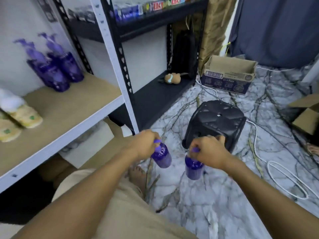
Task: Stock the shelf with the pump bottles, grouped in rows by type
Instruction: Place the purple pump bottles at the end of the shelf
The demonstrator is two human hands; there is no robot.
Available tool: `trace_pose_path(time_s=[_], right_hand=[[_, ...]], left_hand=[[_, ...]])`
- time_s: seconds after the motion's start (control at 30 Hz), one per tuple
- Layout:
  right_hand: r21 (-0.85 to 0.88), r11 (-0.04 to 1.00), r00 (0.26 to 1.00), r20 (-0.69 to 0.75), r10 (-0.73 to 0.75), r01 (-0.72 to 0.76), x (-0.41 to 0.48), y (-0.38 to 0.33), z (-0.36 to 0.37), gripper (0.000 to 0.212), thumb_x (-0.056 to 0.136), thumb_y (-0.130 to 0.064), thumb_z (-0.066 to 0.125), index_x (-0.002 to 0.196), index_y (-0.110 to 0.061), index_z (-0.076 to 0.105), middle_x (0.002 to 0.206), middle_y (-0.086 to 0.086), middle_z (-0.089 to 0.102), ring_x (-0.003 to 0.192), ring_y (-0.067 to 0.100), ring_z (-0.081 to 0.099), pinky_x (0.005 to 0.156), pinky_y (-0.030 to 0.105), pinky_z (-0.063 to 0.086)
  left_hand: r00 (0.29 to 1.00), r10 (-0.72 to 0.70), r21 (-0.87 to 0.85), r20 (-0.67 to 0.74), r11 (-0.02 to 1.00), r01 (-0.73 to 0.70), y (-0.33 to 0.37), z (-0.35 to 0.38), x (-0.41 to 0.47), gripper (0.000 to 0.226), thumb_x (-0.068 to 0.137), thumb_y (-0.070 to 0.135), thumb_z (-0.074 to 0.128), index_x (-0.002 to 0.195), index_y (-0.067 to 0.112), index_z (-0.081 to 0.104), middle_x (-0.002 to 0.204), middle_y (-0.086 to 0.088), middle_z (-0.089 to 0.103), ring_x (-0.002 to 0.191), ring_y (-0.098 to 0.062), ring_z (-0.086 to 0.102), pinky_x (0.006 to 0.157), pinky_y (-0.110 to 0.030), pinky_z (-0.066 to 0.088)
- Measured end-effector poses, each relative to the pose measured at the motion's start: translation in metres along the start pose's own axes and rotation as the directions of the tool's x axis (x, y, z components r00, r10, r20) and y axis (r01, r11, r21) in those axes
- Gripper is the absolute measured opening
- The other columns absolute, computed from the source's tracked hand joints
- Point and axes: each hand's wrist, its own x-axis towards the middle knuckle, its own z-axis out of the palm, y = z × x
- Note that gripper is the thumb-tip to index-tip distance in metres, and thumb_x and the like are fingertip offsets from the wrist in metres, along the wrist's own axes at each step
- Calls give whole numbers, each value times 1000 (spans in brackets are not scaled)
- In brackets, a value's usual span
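**Grips.** The left grip [145, 144] is clamped over the pump head of a purple pump bottle [161, 156], fingers curled round the neck, with the lilac nozzle showing beside the knuckles. The right grip [208, 152] is clamped the same way on a second purple bottle [194, 169]. Both bottles hang below the fists, clear of the marble-patterned floor [224, 204]. The left one tilts outward and the right one hangs nearer upright. Holding by the neck takes little finger span, so one bottle can be carried per hand. It also leaves each base free to be set down first.

**Task items.** Both carried bottles are low and in front of the person, near a black stool [217, 121] and well apart from the shelf board [72, 107].

**Shelf.** A purple pair [50, 73] of the same type stands at the back of the board, touching or nearly so. Cream bottles [25, 114] with white pumps occupy the near left edge, in a separate group. The view is blurred there, so labels cannot be read.

**Judgement.** The step in hand appears to be carrying two matching bottles to the shelf. The sensible destination is the bare board in front of the purple pair, which would extend that row.

**Risk.** Pump heads may turn or depress under load, and a swinging bottle could strike the upright post [120, 69].

**Surroundings.** An open cardboard box [227, 75] and a white cable [284, 178] lie on the floor beyond.
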Motion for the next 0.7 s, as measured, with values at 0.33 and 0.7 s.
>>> trace_pose_path(time_s=[0.33, 0.7], right_hand=[[3, 943, 910, -261, -322, 334, 98, -174, -146, 19, 87, -48, 68, 84, -29, 69, 75, -14, 60, 89, 13, 53, 96, 43, 27], [-157, 832, 796, -243, -554, 532, 177, -316, -211, 21, 87, -48, 69, 86, -27, 70, 90, -9, 65, 92, 19, 54, 89, 46, 24]], left_hand=[[923, 22, 202, -383, 977, 60, -67, -194, -68, 16, 98, 17, 56, 110, 19, 66, 97, 9, 49, 95, -16, 56, 77, -29, 41], [863, -73, 275, -501, 931, 238, -139, -303, -99, 17, 96, 21, 58, 110, 22, 68, 101, 4, 55, 96, -19, 57, 82, -37, 49]])
